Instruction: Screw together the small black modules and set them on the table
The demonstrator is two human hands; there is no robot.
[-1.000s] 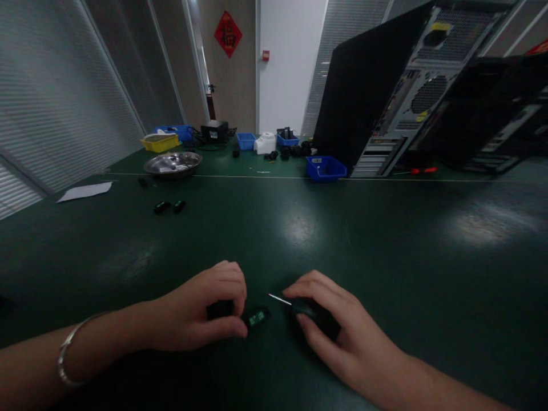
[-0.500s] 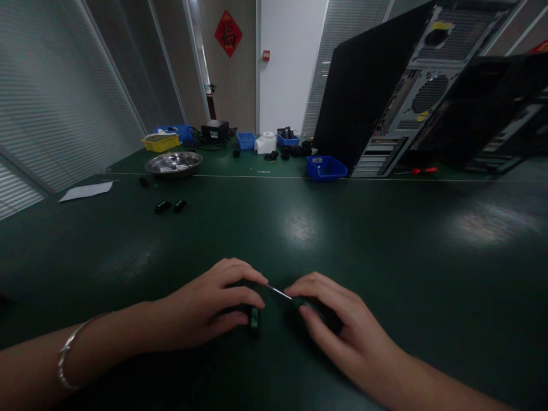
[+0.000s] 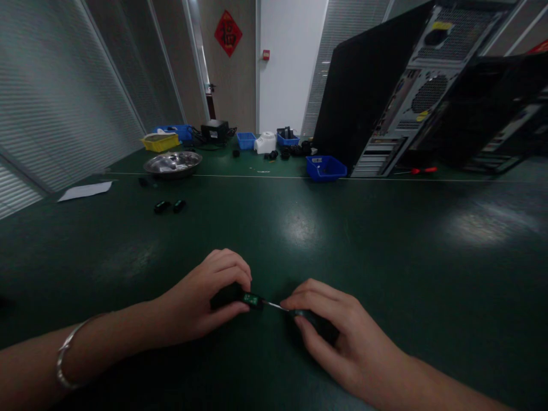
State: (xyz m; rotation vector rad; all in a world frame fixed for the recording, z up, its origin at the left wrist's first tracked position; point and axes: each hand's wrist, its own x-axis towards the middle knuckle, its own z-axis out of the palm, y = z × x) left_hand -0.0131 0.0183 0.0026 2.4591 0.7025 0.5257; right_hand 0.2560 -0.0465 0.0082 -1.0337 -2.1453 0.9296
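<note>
Between thumb and fingers, my left hand (image 3: 218, 288) pinches a small black part with a green circuit board (image 3: 251, 299), lying sideways at the table surface. My right hand (image 3: 336, 328) is wrapped round the dark handle of a screwdriver (image 3: 276, 306). Its thin metal shaft points left and its tip meets the right end of the small black part; whether it sits in a screw is too small to tell. Two similar black parts (image 3: 170, 206) lie farther off on the left of the green table (image 3: 342, 245).
A metal bowl (image 3: 173, 164) and a paper sheet (image 3: 85, 191) are at the far left. Along the back stand a yellow tray (image 3: 160, 142), a blue bin (image 3: 326, 169), a white plastic housing (image 3: 265, 142) and a black computer case (image 3: 368, 85). A red-handled tool (image 3: 423, 170) lies behind right.
My left hand has closed on the small black part and turned it from upright to sideways. The screwdriver's tip has gone from the left fingertips to the part's end.
</note>
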